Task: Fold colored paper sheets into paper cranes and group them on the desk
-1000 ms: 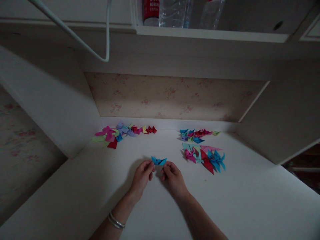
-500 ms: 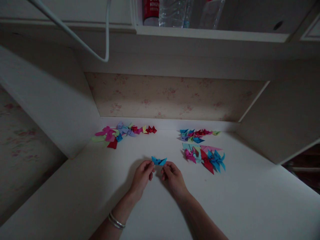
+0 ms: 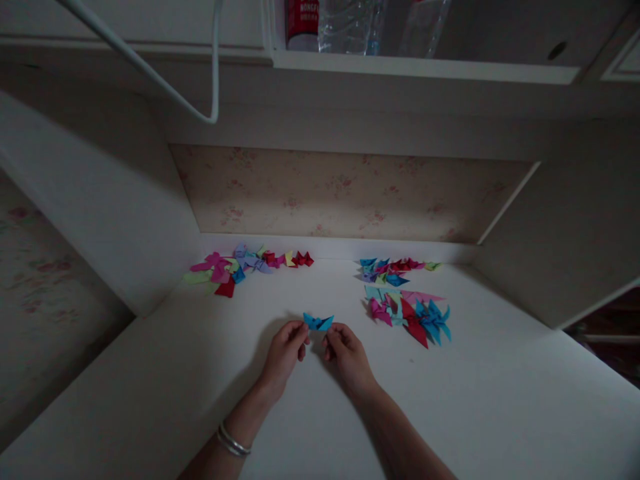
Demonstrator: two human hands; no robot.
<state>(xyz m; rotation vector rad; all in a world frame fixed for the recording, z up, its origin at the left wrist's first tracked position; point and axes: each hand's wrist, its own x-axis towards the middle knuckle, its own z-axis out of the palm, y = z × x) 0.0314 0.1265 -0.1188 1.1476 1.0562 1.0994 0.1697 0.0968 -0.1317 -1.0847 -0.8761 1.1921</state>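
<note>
A small blue origami boat (image 3: 318,323) is held up over the white desk (image 3: 310,420), its two pointed ends rising to either side. My left hand (image 3: 286,347) pinches its left end between thumb and fingers. At the other end, my right hand (image 3: 346,348) grips the folded paper the same way. Both hands are closed, with the remaining fingers curled under. Silver bangles (image 3: 233,441) circle my left wrist.
Folded paper pieces in many colours lie in a pile (image 3: 220,268) at the back left. Another row (image 3: 395,270) and a nearer group (image 3: 407,317) lie at right. Above hang a shelf (image 3: 425,70) with plastic bottles (image 3: 345,27) and a white cable (image 3: 215,80).
</note>
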